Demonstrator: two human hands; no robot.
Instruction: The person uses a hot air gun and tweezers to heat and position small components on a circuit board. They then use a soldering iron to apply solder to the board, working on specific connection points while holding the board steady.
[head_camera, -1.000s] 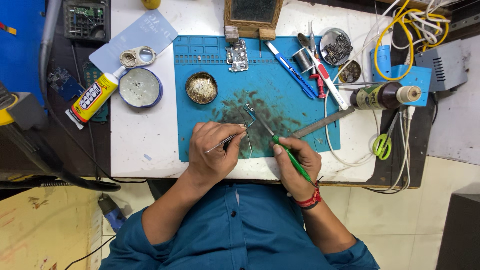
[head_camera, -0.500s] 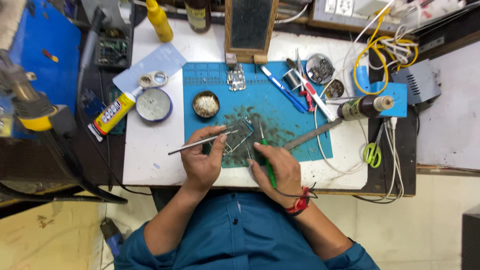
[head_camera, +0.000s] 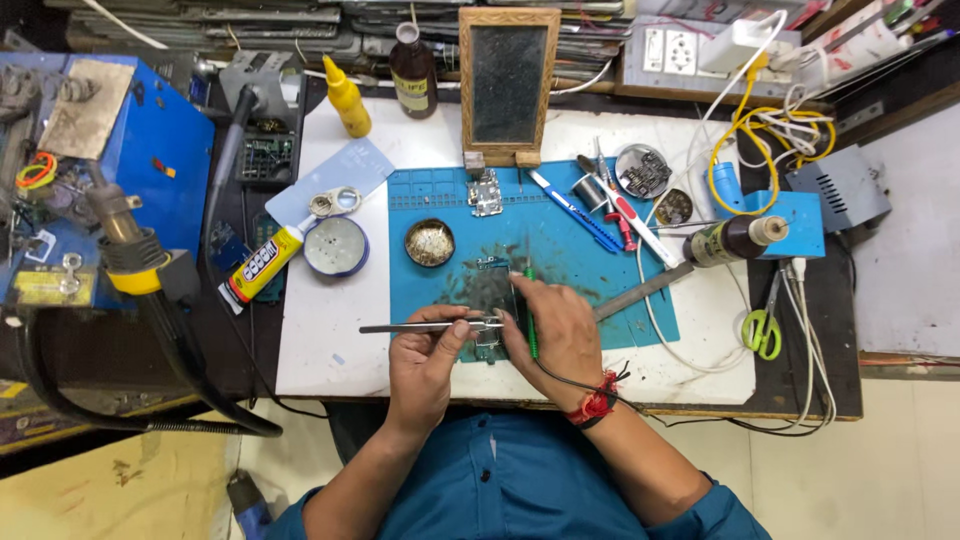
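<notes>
Mid-repair on a small circuit board, both hands at work over the blue mat

On the white surface lies the blue mat, and I keep the circuit board near its front edge; my right hand presses on the board, fingers closed round a green-handled tool, while my left hand pinches metal tweezers whose tips reach the board. I judge I'm picking at a part; next calls for steady, fine tip placement

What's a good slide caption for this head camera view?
Left hand holds metal tweezers and right hand a green-handled tool over a small circuit board.
</notes>
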